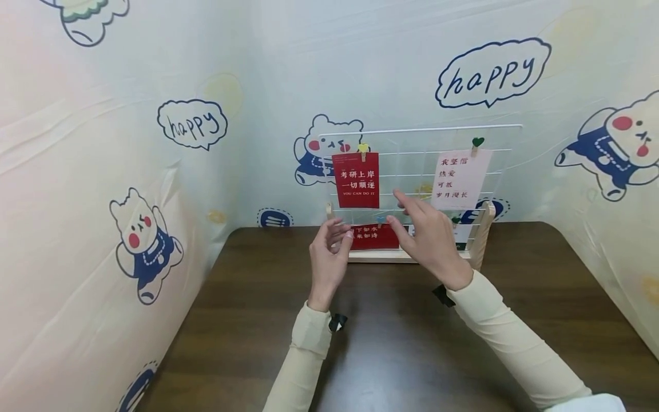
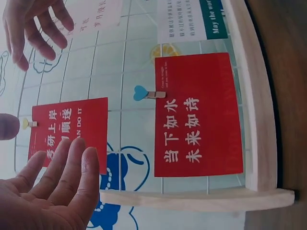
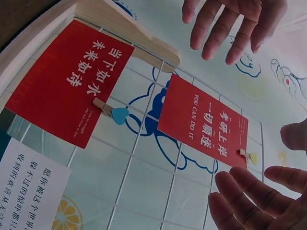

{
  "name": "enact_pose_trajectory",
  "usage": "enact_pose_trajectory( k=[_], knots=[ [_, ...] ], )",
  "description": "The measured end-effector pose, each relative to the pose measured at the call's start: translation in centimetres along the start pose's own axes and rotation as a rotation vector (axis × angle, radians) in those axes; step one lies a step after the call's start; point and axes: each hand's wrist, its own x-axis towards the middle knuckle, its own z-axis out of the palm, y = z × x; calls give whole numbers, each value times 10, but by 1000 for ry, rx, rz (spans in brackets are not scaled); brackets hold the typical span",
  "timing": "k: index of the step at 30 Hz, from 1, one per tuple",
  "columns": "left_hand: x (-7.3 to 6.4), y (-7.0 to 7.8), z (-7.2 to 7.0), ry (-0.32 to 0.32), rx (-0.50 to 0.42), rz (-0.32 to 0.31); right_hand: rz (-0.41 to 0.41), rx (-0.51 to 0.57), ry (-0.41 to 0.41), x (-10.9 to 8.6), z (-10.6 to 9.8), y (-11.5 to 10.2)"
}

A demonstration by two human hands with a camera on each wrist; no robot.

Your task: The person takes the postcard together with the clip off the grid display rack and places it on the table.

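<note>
My left hand (image 1: pixel 329 254) hovers before the left side of a white wire grid rack, fingers loosely bent and holding nothing. My right hand (image 1: pixel 429 237) is raised before the rack's middle with its fingers spread, likewise holding nothing. On the grid hang an upper red card (image 1: pixel 356 197) under a yellow heart clip (image 1: pixel 363 147), and a pale pink card (image 1: pixel 460 180) under a green heart clip (image 1: pixel 477 142). Below, a second red card (image 2: pixel 211 124) is held by a blue heart clip (image 2: pixel 140 93). Beside it is a white-and-green card (image 2: pixel 180 24), partly behind my right hand in the head view.
The rack's wooden base (image 1: pixel 383 257) and side foot (image 1: pixel 483 237) stand toward the back of a dark wooden table (image 1: pixel 247 320). A pale curtain (image 1: pixel 257 68) printed with cartoon bears surrounds the table at the back and sides.
</note>
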Motion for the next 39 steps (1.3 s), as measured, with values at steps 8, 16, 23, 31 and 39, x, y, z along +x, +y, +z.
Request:
enact_pose_trajectory(
  k=[8,16,23,31,39],
  knots=[
    [5,-1,0,7,14,-36,12,4,-11,6,1,-2],
    [17,2,-3,68,37,-19,8,5,-30,23,4,-6],
    [28,1,-6,112,68,-17,1,13,-23,33,7,-6],
    [39,3,-6,130,127,0,23,7,-16,46,9,-3],
    [46,5,-4,115,138,-31,22,7,-28,57,6,-2]
  ],
)
